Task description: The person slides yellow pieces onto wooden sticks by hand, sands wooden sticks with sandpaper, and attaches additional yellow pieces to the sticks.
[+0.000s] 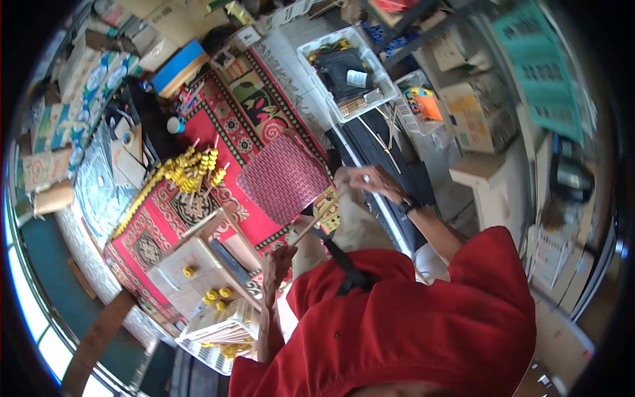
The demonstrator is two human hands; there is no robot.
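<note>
My left hand (279, 263) is closed around the lower end of a thin wooden stick (305, 229), which slants up to the right over my lap. To the right, beside my knee, my right hand (378, 181) has its fingers bent, with something small and pale at the fingertips that is too small to name. A woven dark pink seat (284, 177) stands in front of my knees. On the red patterned carpet (205, 122) lies a pile of sticks with yellow pieces threaded on them (192, 169).
Several yellow spools (215, 298) sit on a wooden box at the lower left, beside a white basket (218, 360) of sticks. A white crate (370, 102) with a black case is ahead. Loose sticks (380, 142) lie on a black surface at right, near cardboard boxes (479, 116).
</note>
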